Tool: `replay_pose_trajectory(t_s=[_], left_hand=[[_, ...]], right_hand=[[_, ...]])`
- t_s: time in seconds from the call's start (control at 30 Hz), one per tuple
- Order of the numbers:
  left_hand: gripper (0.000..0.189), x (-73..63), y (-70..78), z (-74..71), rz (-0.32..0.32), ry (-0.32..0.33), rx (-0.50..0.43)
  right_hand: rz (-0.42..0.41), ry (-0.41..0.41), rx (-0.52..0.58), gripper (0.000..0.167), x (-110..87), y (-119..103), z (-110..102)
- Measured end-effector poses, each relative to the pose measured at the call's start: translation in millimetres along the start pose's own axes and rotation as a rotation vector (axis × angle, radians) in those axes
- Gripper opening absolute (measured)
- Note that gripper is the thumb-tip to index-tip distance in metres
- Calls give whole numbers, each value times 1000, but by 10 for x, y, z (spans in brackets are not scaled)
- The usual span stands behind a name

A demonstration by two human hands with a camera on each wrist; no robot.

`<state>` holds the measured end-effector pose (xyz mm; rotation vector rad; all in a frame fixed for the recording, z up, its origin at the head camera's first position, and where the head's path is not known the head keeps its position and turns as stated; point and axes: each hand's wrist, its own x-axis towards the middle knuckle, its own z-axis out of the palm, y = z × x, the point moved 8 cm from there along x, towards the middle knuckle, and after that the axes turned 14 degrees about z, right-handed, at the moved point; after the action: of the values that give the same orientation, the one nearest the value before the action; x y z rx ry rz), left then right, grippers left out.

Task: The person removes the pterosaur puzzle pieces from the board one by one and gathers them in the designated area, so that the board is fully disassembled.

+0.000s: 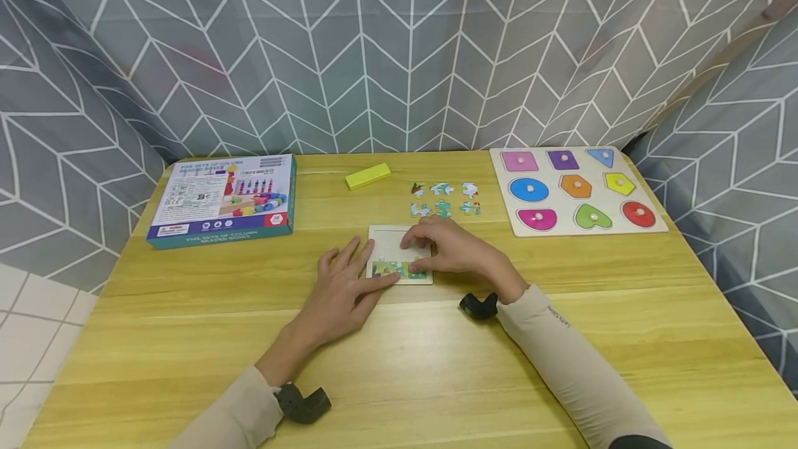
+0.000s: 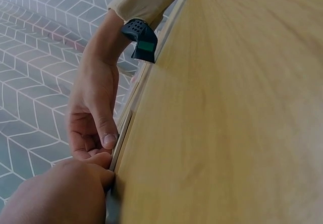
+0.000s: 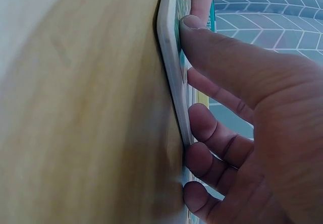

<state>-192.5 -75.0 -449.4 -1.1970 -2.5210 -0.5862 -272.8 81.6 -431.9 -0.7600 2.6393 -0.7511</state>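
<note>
A small wooden puzzle tray (image 1: 386,241) lies flat on the table between both hands. Joined green jigsaw pieces (image 1: 384,268) fill its near strip, and the far part shows bare wood. My left hand (image 1: 337,291) rests against the tray's left side, its fingers extended and the thumb reaching over the near pieces. Over the right part of the tray is my right hand (image 1: 456,247). Its thumb (image 3: 217,50) presses on the picture surface near the board's edge, while the other fingers curve loosely, some right at that edge.
Several loose jigsaw pieces (image 1: 442,208) lie in two rows beyond the tray. A yellow block (image 1: 368,177) sits left of them. At the back left stands a beaded-boxes toy box (image 1: 221,201); a shape puzzle board (image 1: 555,206) lies at the back right. A patterned grey curtain (image 1: 386,54) hangs behind.
</note>
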Motion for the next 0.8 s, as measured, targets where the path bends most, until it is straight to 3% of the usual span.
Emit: replay_pose_trajectory(t_s=[0.63,0.8], left_hand=[[37,2,21,10,11,-50,5],[45,14,54,19,15,-71,61]], right_hand=[[-13,-7,7,34,-12,-8,-23],[-8,-10,9,33,-4,3,-10]])
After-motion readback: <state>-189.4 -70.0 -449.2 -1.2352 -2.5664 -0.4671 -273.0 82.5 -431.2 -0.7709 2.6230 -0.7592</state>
